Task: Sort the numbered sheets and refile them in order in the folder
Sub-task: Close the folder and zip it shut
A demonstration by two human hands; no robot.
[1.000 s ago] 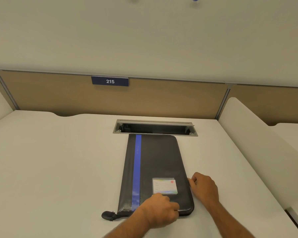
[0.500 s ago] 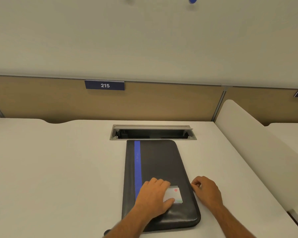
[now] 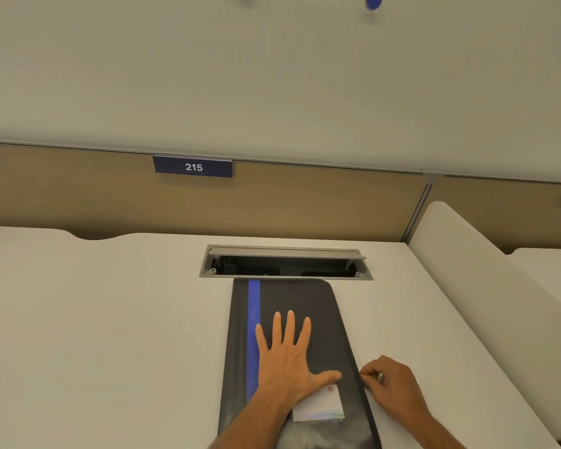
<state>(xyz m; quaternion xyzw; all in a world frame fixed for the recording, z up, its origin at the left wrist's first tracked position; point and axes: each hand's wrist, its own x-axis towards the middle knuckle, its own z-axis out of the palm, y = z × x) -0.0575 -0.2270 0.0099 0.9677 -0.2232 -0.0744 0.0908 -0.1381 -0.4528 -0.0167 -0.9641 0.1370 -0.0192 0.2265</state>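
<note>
A closed black zip folder (image 3: 319, 303) with a blue stripe (image 3: 254, 296) lies lengthwise on the white desk (image 3: 110, 319). My left hand (image 3: 285, 361) rests flat on its cover, fingers straight and spread, the thumb just above a small label card (image 3: 321, 408). My right hand (image 3: 391, 384) is at the folder's right edge, its fingers curled and thumb and forefinger pinching at the rim; what they hold is too small to tell. No numbered sheets are in view.
An open grey cable tray (image 3: 285, 265) is sunk into the desk just beyond the folder. A white divider (image 3: 486, 286) bounds the desk on the right. A tan back panel carries a sign reading 215 (image 3: 193, 166).
My left hand slid from the folder's near edge up the cover and flattened out with fingers spread. The right hand stayed at the right edge. The camera moved closer.
</note>
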